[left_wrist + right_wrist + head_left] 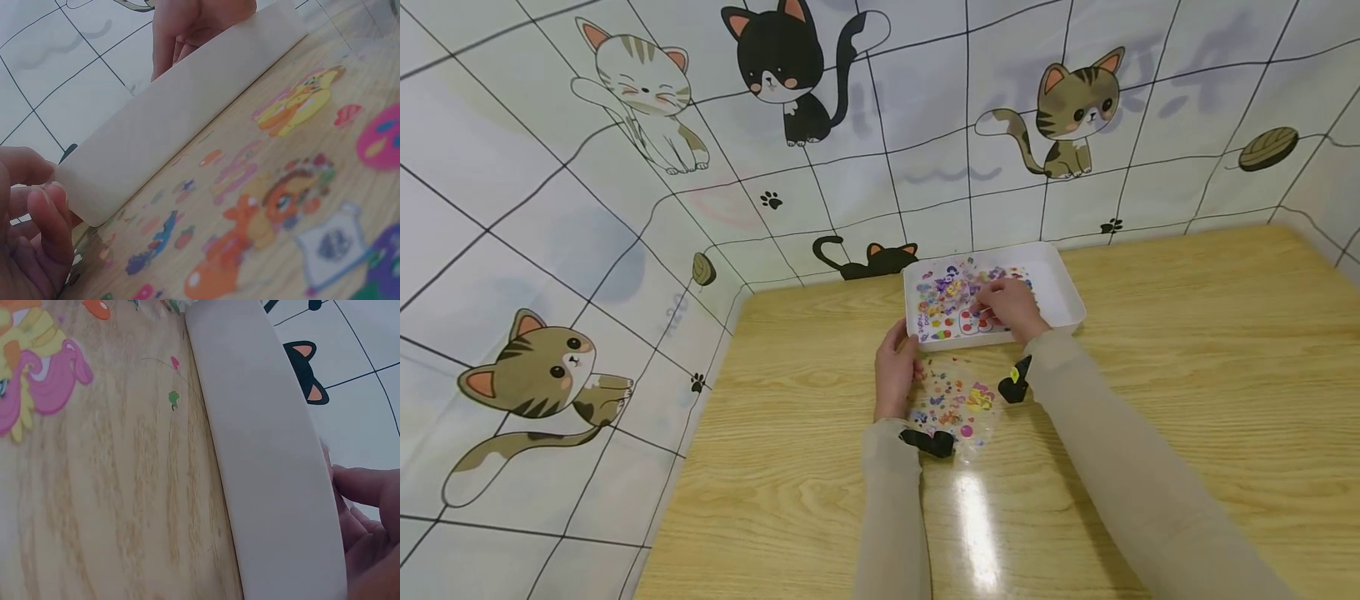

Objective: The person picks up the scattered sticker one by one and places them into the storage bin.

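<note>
- A pale wall with cartoon cats on it.
- A wooden counter by the wall.
- A white tray on the counter, near the wall.
- A see-through sticker sheet flat on the counter, in front of the tray.
- The left hand: its grip holds the tray's near left corner.
- The right hand: its bent fingers are over the tray's bright stickers; I can't tell if its grip has one.

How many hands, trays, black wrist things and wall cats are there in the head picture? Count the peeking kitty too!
Hands: 2 (left hand, right hand)
White tray: 1
Black wrist things: 2
Wall cats: 5 (white, black, two brown, peeking kitty)
Total: 10
</note>
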Available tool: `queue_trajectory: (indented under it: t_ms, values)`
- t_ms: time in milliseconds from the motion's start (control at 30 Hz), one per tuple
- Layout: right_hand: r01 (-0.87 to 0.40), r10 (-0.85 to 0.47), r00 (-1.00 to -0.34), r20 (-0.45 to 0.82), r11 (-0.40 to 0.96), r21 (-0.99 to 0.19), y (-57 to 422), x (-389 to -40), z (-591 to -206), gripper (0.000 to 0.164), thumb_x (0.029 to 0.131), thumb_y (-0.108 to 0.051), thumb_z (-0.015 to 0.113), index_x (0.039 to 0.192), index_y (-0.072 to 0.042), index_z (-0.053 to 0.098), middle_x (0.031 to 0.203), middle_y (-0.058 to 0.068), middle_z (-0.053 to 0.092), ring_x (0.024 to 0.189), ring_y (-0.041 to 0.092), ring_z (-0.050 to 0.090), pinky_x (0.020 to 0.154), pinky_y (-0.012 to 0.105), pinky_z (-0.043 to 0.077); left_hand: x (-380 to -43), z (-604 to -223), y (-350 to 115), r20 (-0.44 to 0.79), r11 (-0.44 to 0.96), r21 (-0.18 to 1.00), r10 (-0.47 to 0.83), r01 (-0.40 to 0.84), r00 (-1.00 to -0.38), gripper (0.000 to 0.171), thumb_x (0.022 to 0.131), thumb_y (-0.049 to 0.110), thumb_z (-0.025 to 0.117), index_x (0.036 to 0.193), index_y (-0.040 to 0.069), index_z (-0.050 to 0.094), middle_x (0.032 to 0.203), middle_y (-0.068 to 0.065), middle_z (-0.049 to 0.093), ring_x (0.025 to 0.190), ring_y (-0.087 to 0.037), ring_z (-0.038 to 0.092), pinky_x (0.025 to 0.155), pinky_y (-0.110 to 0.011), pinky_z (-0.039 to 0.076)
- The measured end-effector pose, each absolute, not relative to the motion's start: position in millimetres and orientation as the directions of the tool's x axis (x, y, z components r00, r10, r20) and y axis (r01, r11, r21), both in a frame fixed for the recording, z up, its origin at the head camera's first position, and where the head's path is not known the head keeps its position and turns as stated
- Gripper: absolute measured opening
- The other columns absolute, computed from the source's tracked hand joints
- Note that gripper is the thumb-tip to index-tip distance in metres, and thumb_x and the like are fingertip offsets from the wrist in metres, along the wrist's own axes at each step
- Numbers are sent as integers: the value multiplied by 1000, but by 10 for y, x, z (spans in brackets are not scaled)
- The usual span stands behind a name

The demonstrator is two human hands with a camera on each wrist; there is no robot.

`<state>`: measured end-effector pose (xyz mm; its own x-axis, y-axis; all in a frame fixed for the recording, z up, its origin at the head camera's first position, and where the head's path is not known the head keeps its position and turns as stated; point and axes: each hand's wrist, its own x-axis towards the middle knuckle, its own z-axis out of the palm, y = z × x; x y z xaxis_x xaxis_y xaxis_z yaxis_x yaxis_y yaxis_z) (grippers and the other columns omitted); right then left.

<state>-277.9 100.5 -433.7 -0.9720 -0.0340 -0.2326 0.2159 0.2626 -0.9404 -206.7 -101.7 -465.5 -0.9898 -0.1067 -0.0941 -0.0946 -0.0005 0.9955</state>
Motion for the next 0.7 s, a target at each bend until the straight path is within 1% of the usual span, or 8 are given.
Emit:
queue_trajectory:
  t_ms: [200,300,500,633,700]
  values:
    - [220,-47,-969,-242,280,-934,982,-2760,-4341,29,94,-23,45,112,-2,53,101,18,62,82,28,58,68,37,51,-2116,-4768,-1019,-84,14,996,-129,-86,-988,41,91,28,50,132,25,45,125,-1,50,49,-14,46,40,-26,43]
    - [221,-48,-968,-245,291,-931,978,-2768,-4352,29,94,-23,45,113,-3,53,98,16,63,78,27,59,64,36,51,-2120,-4779,-1017,-86,27,996,-137,-91,-987,41,91,30,50,131,26,45,125,0,50,49,-14,46,40,-25,42]
    - [224,-41,-967,-252,339,-914,968,-2794,-4369,28,93,-24,47,110,-3,53,90,14,65,63,18,57,54,31,49,-2124,-4780,-1014,-75,24,997,-143,-79,-987,41,91,27,49,132,25,45,125,-1,50,47,-13,46,40,-25,43]
    - [215,-48,-967,-249,370,-904,953,-2799,-4370,27,92,-24,49,108,-2,53,88,14,64,61,17,55,53,30,47,-2128,-4786,-1014,-70,14,997,-144,-73,-987,40,91,26,50,131,23,45,125,-1,50,46,-11,45,39,-24,43]
    - [197,-51,-970,-238,408,-891,947,-2793,-4364,27,91,-24,50,106,-2,55,87,14,63,59,16,53,52,30,45,-2129,-4789,-1016,-69,16,997,-146,-73,-987,40,91,26,50,131,23,45,125,-1,50,46,-10,45,39,-24,42]
